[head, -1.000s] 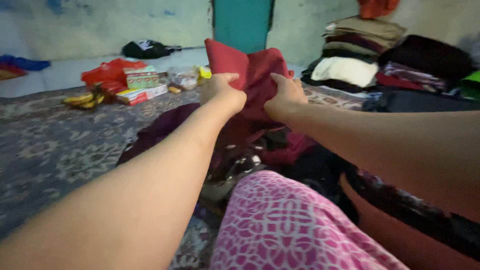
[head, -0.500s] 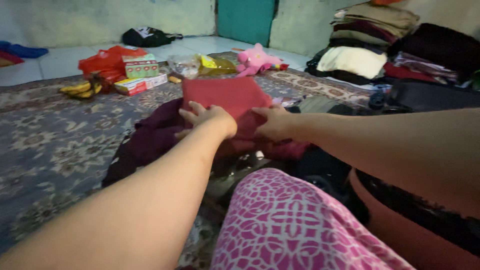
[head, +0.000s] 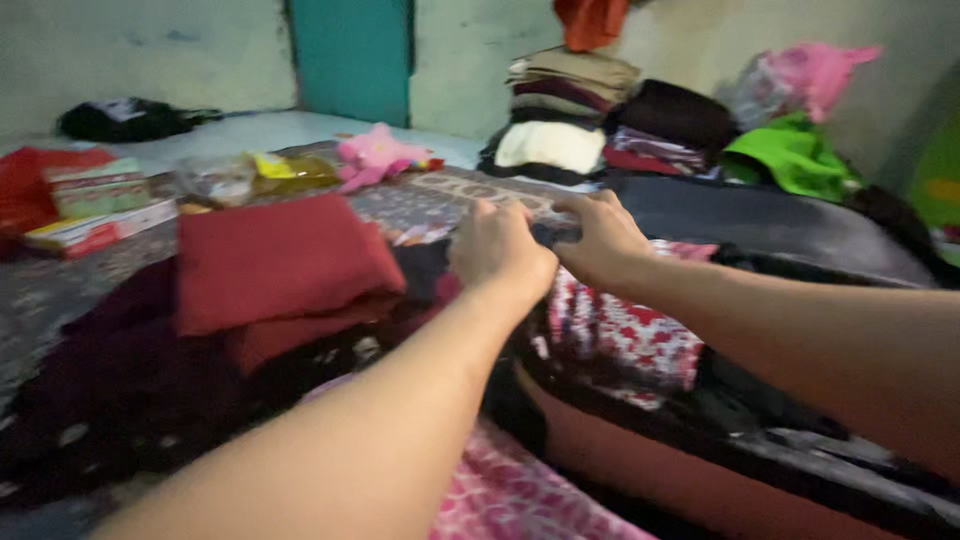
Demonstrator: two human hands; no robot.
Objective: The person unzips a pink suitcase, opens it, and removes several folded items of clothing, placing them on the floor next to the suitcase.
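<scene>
Patterned rug (head: 60, 290), clothes everywhere: both the left hand (head: 500, 250) and right hand (head: 600, 240) pinch a dark cloth (head: 548, 235); folded red garment (head: 280, 262) left of the fingers.

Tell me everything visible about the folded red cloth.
The red cloth is a plain dark red fabric, folded into a thick, roughly rectangular bundle with layered edges showing at its lower right side. It looks soft and matte. It lies flat on top of a heap of dark clothes, left of the left hand. Neither hand touches it; the right hand is farther away. The picture is slightly blurred.
</scene>
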